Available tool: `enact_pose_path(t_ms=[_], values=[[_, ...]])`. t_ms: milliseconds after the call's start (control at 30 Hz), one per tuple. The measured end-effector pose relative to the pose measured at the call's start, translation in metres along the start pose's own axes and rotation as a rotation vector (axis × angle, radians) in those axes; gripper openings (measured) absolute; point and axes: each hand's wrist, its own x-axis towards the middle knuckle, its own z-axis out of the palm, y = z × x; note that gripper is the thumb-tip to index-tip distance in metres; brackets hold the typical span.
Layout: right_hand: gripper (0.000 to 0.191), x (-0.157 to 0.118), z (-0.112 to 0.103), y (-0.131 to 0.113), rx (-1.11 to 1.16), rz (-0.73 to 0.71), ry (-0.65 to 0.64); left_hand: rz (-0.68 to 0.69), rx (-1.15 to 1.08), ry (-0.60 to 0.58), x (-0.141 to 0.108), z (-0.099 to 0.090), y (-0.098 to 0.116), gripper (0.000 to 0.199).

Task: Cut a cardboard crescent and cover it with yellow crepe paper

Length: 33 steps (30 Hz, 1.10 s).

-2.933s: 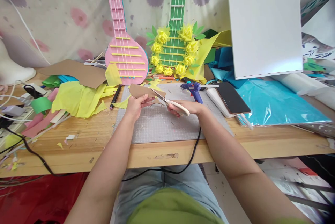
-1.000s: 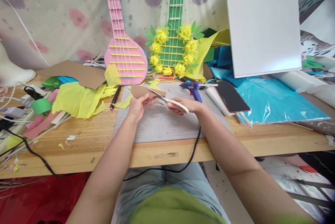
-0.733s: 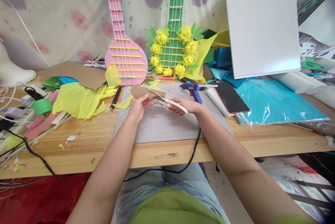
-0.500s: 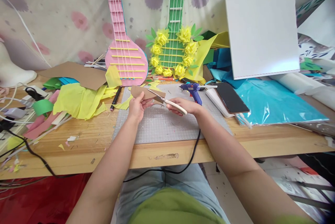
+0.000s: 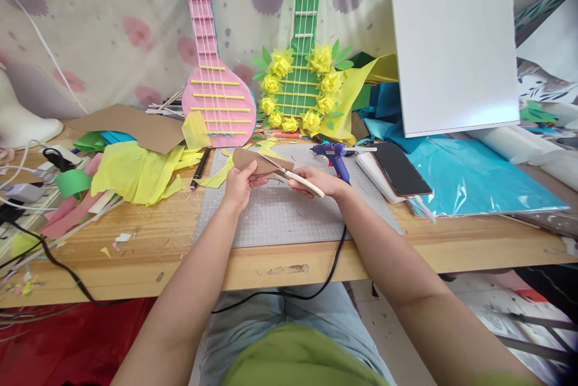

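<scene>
My left grip [image 5: 239, 188] pinches a piece of brown cardboard [image 5: 247, 158], thumb above and fingers below, most likely to steady it while leaving its right side free for the blades. My right grip [image 5: 316, 180] is closed around the white handles of the scissors [image 5: 309, 185], whose blades point away and leftward across the cardboard. Beneath both grips lies a grey cutting mat [image 5: 280, 223], presumably shielding the desk [image 5: 203, 268]. A blue glue gun [image 5: 333, 155] rests just beyond the right grip, apparently set aside within reach; a black marker [image 5: 200, 168] lies left of the left grip. Farther beyond both grips stand a pink instrument [image 5: 221, 88] and a green instrument [image 5: 295, 88], probably kept clear of the blades.
</scene>
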Motion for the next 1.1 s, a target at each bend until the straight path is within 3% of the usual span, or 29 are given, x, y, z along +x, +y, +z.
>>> enact_pose_path(t_ms=[200, 433, 567, 733, 1100], values=[[0.043, 0.002, 0.004, -0.002, 0.015, 0.021, 0.049, -0.006, 0.02, -0.008, -0.002, 0.003, 0.0, 0.025], [0.046, 0.0, -0.004, 0.005, -0.007, -0.039, -0.034, -0.017, 0.072, -0.071, -0.005, 0.002, 0.002, 0.029], [0.048, -0.004, -0.009, 0.003, -0.008, -0.167, -0.066, -0.029, 0.144, -0.161, -0.004, -0.005, 0.004, 0.031], [0.044, -0.002, -0.005, 0.005, -0.074, -0.163, -0.126, -0.107, 0.26, -0.285, -0.005, -0.006, -0.003, 0.032], [0.038, 0.003, 0.003, 0.008, 0.007, -0.098, -0.105, -0.136, 0.283, -0.26, -0.005, -0.002, -0.004, 0.031]])
